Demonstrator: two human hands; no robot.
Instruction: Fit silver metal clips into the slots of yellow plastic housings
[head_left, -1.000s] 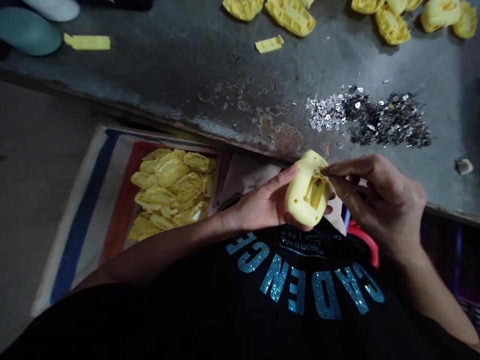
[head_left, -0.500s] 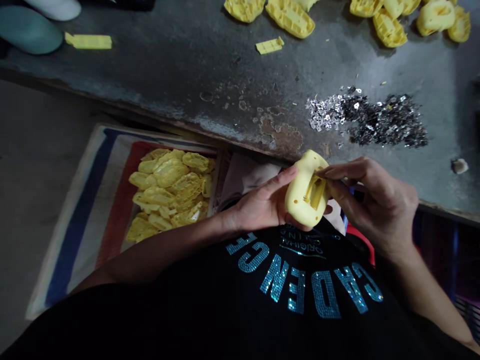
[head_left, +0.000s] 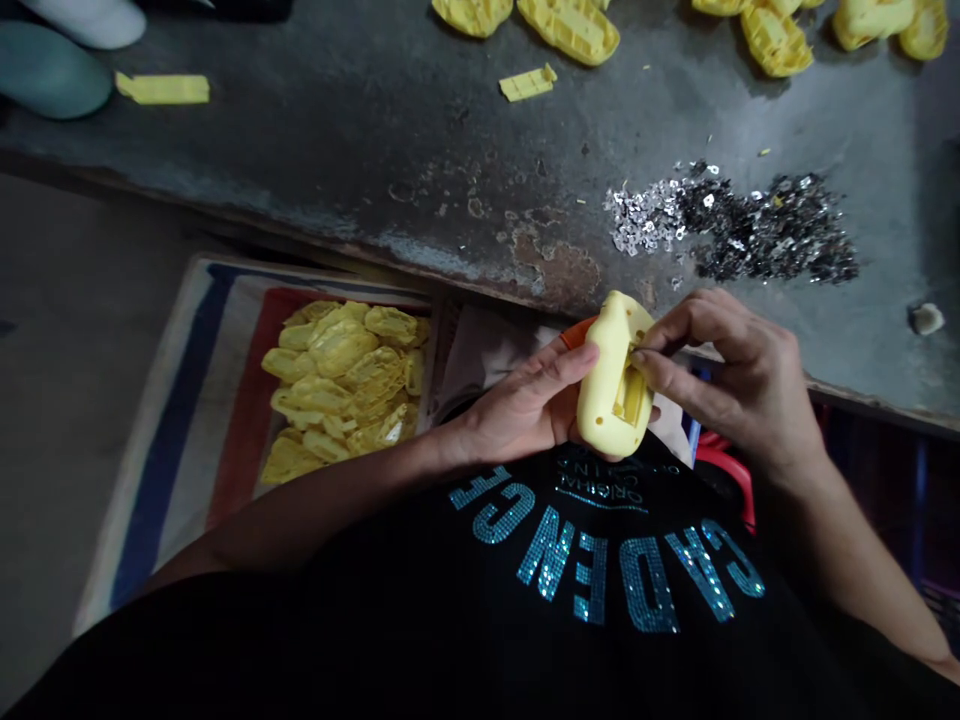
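Note:
A rounded yellow plastic shell (head_left: 602, 385) with small holes and a long open slot rests in my left hand (head_left: 536, 400), thumb on its near side and fingers underneath. My right hand (head_left: 739, 375) pinches at the upper end of the slot, thumb and forefinger pressed together. Whatever sits between those fingertips is too small and hidden to name. On the bench just beyond lies a heap of tiny metal pieces (head_left: 780, 230), shiny silver on its left part and darker on the right.
Yellow shells (head_left: 570, 28) lie along the far side of the grey bench (head_left: 337, 130), with flat yellow strips (head_left: 529, 83) nearer. Below the bench's worn edge, many yellow shell parts (head_left: 337, 350) fill a container on a striped sheet (head_left: 169, 420). A whitish lump (head_left: 927, 319) sits at right.
The yellow shell has tilted slightly in my left hand, its slot turning more to the right. My right hand has shifted a little left and up, still pinching at the slot. The view has moved slightly.

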